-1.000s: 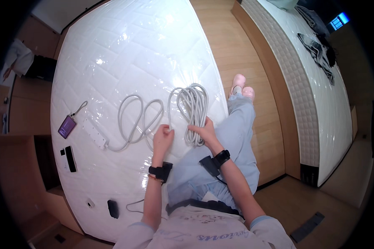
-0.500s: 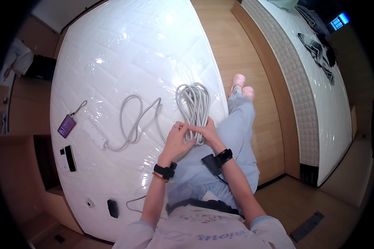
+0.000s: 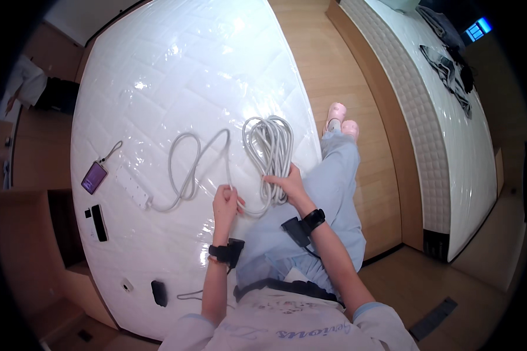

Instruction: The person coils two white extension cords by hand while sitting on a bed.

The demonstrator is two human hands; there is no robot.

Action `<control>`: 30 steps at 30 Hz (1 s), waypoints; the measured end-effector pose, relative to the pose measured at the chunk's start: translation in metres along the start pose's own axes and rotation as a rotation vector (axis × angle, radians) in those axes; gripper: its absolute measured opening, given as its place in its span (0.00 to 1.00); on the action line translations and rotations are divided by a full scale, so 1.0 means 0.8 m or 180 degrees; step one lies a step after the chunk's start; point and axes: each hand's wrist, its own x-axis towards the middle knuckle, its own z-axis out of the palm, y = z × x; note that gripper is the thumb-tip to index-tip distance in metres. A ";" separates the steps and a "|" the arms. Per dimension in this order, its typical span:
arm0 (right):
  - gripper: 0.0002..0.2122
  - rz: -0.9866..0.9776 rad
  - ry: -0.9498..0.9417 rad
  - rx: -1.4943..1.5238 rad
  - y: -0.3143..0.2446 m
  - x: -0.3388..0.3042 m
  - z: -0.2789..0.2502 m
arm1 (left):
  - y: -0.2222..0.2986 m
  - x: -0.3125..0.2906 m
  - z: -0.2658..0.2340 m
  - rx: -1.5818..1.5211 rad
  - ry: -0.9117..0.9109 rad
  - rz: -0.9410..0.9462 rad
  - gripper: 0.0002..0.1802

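A thick bundle of looped light grey cable [image 3: 269, 140] lies at the mattress's right edge, near my lap. My right hand [image 3: 290, 184] is wrapped round the near end of the coils, its thumb across the top. To the left of the bundle, my left hand [image 3: 227, 205] is closed on the loose run of the same cable. From there the cable makes a wavy loop across the plastic and joins a white power strip [image 3: 136, 192]. Both my wrists wear black straps with small black boxes.
The plastic-wrapped white mattress [image 3: 187, 76] bears a purple-screened phone [image 3: 95, 177] with a strap, a black and white device [image 3: 99, 223] and a small black box [image 3: 158, 293]. A second wrapped mattress [image 3: 433, 146] stands right of the wooden floor. Another person [image 3: 35, 82] is at far left.
My left hand has left the bundle and moved left and slightly down, and now grips the loose cable. My right hand stays on the coils, which have shifted slightly left.
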 end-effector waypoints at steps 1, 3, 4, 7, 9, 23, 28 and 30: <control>0.23 0.0075 -0.0018 0.0014 -0.005 -0.003 0.002 | 0.004 0.007 0.004 -0.0004 -0.0001 0.0009 0.09; 0.23 0.0143 -0.0025 0.0025 -0.007 -0.003 0.002 | 0.012 0.021 0.016 0.0053 0.0162 0.0837 0.13; 0.23 0.0116 -0.0067 0.0066 -0.003 -0.001 0.000 | 0.015 0.027 0.022 0.0048 0.0153 0.0842 0.13; 0.22 0.0006 -0.0120 0.0070 0.001 0.001 0.001 | 0.008 0.038 0.034 0.0417 -0.0031 0.0783 0.20; 0.21 -0.0076 -0.0110 0.0027 0.004 0.002 0.000 | 0.002 0.036 0.042 0.0586 -0.0185 0.0851 0.21; 0.23 0.0067 -0.0419 0.0505 -0.011 -0.005 0.001 | 0.011 0.030 0.058 0.1664 -0.0665 0.1438 0.20; 0.21 0.0153 -0.0415 0.0501 -0.013 -0.006 0.000 | 0.038 0.027 0.017 0.1278 0.0844 0.1731 0.23; 0.21 0.0122 -0.0343 0.0450 -0.012 -0.005 0.001 | 0.038 0.036 -0.011 0.1767 0.1815 0.2349 0.24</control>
